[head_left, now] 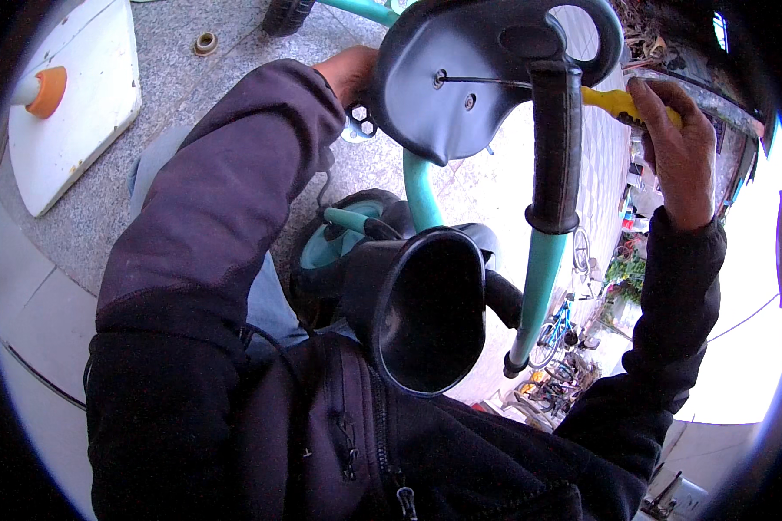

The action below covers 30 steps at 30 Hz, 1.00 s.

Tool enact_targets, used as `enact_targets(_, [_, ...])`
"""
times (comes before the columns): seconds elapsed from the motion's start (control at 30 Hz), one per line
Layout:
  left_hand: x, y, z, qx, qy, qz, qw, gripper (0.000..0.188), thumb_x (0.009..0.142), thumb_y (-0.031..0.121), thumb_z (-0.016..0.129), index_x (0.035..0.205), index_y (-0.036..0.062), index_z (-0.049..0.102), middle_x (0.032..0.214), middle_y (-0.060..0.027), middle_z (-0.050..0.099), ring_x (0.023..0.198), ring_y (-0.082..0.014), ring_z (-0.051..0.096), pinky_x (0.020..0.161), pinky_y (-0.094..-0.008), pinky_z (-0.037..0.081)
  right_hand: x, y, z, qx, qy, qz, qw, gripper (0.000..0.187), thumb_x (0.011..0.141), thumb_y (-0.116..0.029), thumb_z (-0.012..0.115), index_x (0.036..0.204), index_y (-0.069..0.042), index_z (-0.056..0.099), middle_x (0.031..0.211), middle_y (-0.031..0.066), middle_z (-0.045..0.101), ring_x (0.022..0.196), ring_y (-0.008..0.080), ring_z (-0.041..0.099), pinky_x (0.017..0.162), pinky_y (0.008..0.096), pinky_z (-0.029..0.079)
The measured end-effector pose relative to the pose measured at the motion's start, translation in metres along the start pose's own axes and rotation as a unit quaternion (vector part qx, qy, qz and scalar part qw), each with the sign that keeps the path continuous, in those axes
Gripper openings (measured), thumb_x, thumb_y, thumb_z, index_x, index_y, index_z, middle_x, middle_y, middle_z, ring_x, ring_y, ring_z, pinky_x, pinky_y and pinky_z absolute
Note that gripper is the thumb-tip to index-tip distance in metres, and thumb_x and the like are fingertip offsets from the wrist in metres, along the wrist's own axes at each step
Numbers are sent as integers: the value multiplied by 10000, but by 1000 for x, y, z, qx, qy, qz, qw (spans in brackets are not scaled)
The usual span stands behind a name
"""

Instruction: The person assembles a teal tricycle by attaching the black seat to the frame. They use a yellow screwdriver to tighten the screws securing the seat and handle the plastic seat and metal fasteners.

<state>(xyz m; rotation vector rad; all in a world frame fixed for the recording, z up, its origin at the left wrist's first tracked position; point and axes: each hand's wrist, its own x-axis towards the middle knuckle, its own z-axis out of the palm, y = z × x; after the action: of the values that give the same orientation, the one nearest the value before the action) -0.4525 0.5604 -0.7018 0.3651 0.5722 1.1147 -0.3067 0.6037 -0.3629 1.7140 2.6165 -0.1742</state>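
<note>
A child's tricycle with a black plastic seat (456,122) and a teal frame tube (421,191) is tipped up in front of me. My right hand (679,148) is closed round the yellow handle of a screwdriver (615,102). Its long shaft runs behind the black handlebar grip (554,148), and its tip meets a screw (440,79) in the seat. A second screw (469,102) shows beside it. My left hand (352,74) reaches behind the seat's left edge, its fingers hidden. Just below that hand is a flat metal piece with hexagonal holes (361,122).
A black oval basket (432,313) stands close against my jacket, beside a black and teal wheel (317,247). On the stone floor lies a small brass-coloured ring (205,43). A white board (78,113) stands at left. Bicycles (558,334) and plants are farther off at right.
</note>
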Motion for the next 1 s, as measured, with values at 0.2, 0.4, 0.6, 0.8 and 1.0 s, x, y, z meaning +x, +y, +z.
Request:
enact_targets(0.2, [6,-2,-8,47,-6,2,999,251,873,136,507,1067,-13,561,972,-103,623,843,-148,598,724,-254,479,-9,-9,13,-30,107,-327,939,249,811,-182,653,1008,-47,585,851,36,627,693,59,580,571,164,449])
enact_targets(0.4, [11,-6,-6,78,25,5,997,243,862,104,523,1061,-31,559,979,-116,621,837,-164,603,730,-243,480,-5,-3,10,52,54,-19,997,264,790,-175,676,1003,-49,584,847,47,632,706,60,582,561,170,444])
enact_targets(0.6, [23,-18,-21,37,-16,23,999,249,866,110,525,1071,-28,555,1014,-119,610,876,-166,597,771,-268,477,-5,6,14,16,89,-149,985,309,785,-151,678,1050,-41,565,875,51,628,707,65,574,573,186,461])
enact_targets(0.8, [17,-13,-15,37,-9,9,999,257,869,103,519,1086,-33,545,1020,-122,608,899,-161,589,789,-268,470,-8,0,15,110,60,-150,981,314,796,-158,668,1050,-15,553,885,74,624,700,79,595,526,175,464])
enact_targets(1.0, [13,-7,-9,137,3,23,990,269,866,99,521,1098,-33,546,1029,-120,608,890,-163,592,771,-262,473,8,12,6,51,26,10,998,299,843,-284,614,925,0,569,705,61,584,492,63,508,401,171,388])
